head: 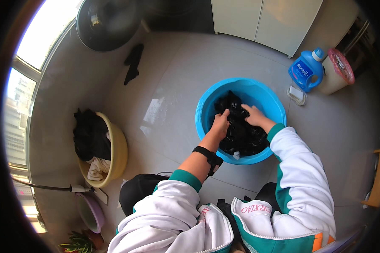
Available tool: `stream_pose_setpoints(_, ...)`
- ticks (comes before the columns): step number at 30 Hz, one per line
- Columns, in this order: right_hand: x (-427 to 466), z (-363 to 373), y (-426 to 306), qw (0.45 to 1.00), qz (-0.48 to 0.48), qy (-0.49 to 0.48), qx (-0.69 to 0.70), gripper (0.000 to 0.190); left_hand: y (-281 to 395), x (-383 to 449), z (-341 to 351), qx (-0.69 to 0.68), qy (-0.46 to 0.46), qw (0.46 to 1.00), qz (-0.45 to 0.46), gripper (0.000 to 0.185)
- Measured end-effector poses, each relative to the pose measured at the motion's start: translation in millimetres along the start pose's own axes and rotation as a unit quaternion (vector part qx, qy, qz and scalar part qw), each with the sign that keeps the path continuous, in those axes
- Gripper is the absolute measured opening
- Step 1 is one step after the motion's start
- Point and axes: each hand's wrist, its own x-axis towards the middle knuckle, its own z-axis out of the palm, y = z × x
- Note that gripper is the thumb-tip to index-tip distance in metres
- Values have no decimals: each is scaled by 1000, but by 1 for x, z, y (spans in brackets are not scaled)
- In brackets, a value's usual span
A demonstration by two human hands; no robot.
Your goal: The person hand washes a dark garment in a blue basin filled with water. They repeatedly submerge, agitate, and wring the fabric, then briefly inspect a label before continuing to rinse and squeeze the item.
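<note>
A blue plastic basin (202, 98) stands on the tiled floor, with wet black cloth (240, 136) bunched inside it. My left hand (221, 125) is at the left part of the cloth, thumb up, its fingers partly hidden; whether it grips the cloth is unclear. Across from it, my right hand (255, 116) touches or hovers over the cloth, index finger and thumb spread, the other fingers blurred. A small white scrap (236, 155) lies on the cloth near the basin's lower rim. A black strap with a device (209, 158) is around my left forearm.
At left, a yellow tub (118, 151) holds dark and cream clothes beside a purple basin (91, 213). Black socks or similar cloth (133, 64) lie on the floor. A blue detergent bottle (305, 71), a soap dish (297, 95) and a lined bin (335, 72) stand upper right, near white cabinets (266, 22).
</note>
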Motion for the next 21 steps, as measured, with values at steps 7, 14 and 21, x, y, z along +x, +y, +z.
stream_pose_setpoints(7,-89,-80,-94,933,-261,219,118,26,30,-15,2,-187,-155,970,-7,92)
stream_pose_setpoints(14,-137,-89,-140,850,-436,295,-22,27,58,-71,42,-295,-226,928,-32,43)
stream_pose_setpoints(21,-106,-70,-123,853,-408,324,-24,28,29,-41,45,-404,-553,728,-26,36)
